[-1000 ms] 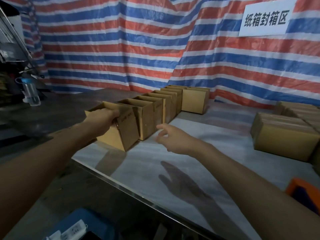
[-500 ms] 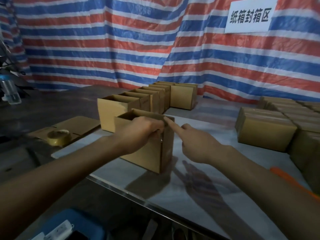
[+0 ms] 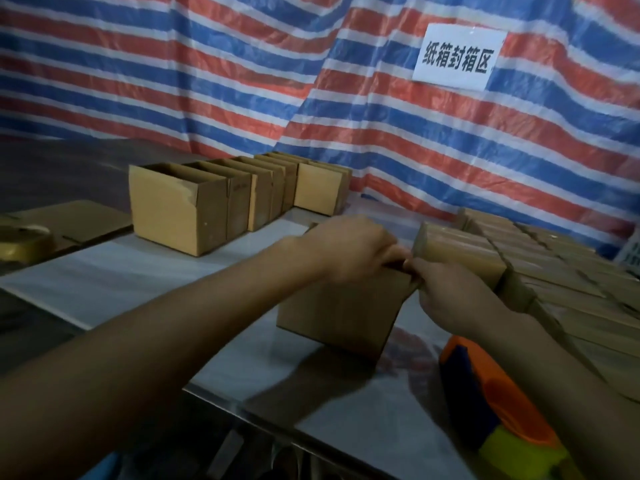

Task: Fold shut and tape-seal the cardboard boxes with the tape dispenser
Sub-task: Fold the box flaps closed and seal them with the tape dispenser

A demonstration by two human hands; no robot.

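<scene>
A small cardboard box (image 3: pixel 341 315) stands on the white table (image 3: pixel 138 268) in front of me. My left hand (image 3: pixel 349 249) lies curled over its top and grips the upper edge. My right hand (image 3: pixel 450 296) pinches the top right corner of the same box, fingertips meeting those of the left. The flaps under my hands are hidden. An orange, blue and yellow tape dispenser (image 3: pixel 495 407) lies on the table at the lower right, under my right forearm.
A row of open boxes (image 3: pixel 194 206) runs back along the left toward the striped tarp. Sealed boxes (image 3: pixel 540 258) are stacked on the right. A tape roll (image 3: pixel 24 239) and flat cardboard (image 3: pixel 79 220) lie at far left. The table's front edge is close.
My left hand pulled one box out of the row to the spot in front of me. My right hand came in from open air to its top corner. The view swung right.
</scene>
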